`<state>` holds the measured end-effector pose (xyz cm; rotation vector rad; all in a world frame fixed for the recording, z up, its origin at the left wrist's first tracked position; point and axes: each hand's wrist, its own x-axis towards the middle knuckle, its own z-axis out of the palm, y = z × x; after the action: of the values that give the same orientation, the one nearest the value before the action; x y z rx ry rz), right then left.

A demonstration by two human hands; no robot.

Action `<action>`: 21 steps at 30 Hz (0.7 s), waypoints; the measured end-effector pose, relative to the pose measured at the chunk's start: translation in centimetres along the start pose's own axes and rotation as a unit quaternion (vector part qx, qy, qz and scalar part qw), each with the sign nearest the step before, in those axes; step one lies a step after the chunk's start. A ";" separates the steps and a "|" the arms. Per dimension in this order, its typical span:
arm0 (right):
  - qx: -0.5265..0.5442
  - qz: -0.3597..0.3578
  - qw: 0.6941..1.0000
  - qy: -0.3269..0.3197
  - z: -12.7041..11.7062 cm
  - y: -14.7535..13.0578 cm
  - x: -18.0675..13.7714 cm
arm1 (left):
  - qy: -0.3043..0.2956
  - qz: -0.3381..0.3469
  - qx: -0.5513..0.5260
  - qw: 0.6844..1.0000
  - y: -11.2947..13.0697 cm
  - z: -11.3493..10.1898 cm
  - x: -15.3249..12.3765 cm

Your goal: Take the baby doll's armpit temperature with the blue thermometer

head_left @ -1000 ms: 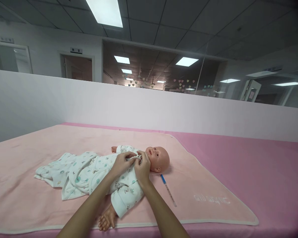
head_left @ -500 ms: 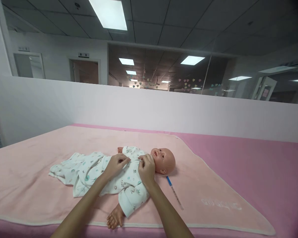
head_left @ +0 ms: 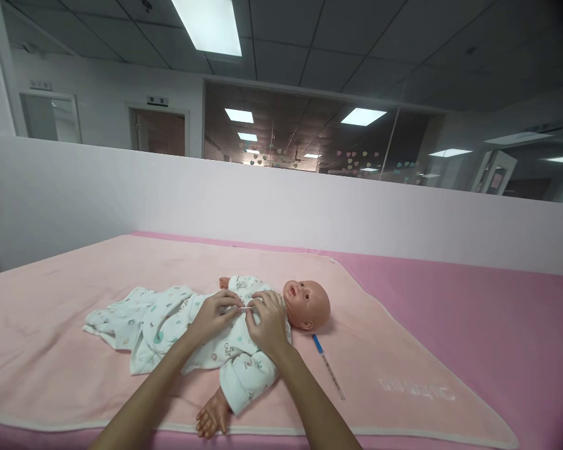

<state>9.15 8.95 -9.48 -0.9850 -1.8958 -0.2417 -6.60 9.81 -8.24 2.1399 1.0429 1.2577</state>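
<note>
A baby doll (head_left: 309,303) lies on its back, its head to the right, dressed in a white patterned baby outfit (head_left: 237,340). Over the doll's chest, my left hand (head_left: 217,312) pinches one end of a thin white tie string (head_left: 246,308). Close beside it, my right hand (head_left: 266,319) has its fingertips closed on the same string from the other side. The short stretch between my fingertips is visible; the rest is hidden by my fingers. The doll's near arm points toward me, with its bare hand (head_left: 213,414) showing past the cuff.
A thermometer-like glass stick with a blue cap (head_left: 327,364) lies on the peach blanket (head_left: 394,369), right of my right forearm. The blanket covers much of a pink padded surface (head_left: 488,325). Behind it runs a low white wall (head_left: 281,206) with glass above.
My hands have drawn together over the chest, the right one shifting left. The string now shows between my fingertips. The doll and the blue-capped stick lie as before.
</note>
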 end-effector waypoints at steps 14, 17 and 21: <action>0.011 0.010 1.000 -0.005 0.1 0.0 0.0 | 0.016 -0.013 0.053 0.998 0.7 0.4 -0.4; 0.006 0.007 1.000 0.007 0.3 0.2 -0.1 | 0.004 -0.020 0.033 0.999 0.8 0.4 -0.4; 0.005 0.007 1.000 0.014 0.4 0.4 -0.1 | 0.003 -0.026 -0.014 1.000 0.7 0.3 -0.5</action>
<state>9.18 9.37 -9.92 -0.9833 -1.8624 -0.2366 -6.24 9.00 -8.12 2.0761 1.0706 1.2472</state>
